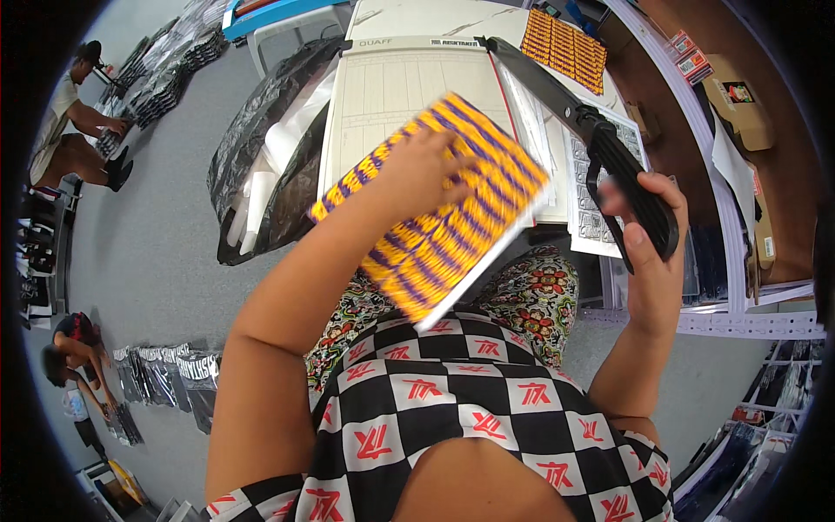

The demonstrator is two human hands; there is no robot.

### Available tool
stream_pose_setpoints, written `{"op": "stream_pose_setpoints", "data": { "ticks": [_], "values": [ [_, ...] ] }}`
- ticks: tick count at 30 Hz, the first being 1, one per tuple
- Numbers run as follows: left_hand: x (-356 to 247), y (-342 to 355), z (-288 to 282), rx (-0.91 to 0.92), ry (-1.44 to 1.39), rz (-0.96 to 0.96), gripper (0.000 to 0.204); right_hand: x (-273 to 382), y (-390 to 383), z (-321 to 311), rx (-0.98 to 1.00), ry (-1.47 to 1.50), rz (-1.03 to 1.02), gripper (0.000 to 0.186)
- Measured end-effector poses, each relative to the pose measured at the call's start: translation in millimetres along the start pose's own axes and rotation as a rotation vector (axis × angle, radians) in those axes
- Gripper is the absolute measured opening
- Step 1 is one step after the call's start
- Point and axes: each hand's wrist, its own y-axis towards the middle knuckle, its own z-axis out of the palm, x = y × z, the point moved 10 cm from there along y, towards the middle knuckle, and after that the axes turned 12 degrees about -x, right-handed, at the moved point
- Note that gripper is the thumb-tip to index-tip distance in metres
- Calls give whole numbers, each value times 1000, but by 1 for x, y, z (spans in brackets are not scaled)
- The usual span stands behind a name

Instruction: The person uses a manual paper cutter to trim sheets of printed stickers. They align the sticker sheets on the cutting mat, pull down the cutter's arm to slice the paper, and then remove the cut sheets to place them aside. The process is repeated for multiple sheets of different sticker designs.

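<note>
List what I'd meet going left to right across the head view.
Person in a light-coloured shirt → crinkled black plastic bag → yellow-and-purple patterned sheet under the left hand → long black paper-cutter handle gripped by the right hand → brown cardboard box.

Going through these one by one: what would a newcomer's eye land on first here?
Probably the bright orange-and-purple sheet in the middle, slanting across the near part of the pale paper cutter, with the left hand on top of it. Next, the cutter's big black handle at right, with the right hand around it. A similar sheet lies beyond, at upper right.
</note>
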Motion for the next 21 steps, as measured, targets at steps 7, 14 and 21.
{"op": "stream_pose_setpoints", "data": {
  "ticks": [7, 14, 21],
  "values": [
    [83, 44, 9, -49, 246, -325, 50, 2, -3, 1, -19, -68, -16, 34],
    [127, 56, 3, -329, -89, -374, 51, 0, -6, 0, -54, -119, -13, 34],
    [130, 32, 6, -239, 11, -300, 36, 4, -4, 4, -29, -125, 9, 33]
  ]
}}
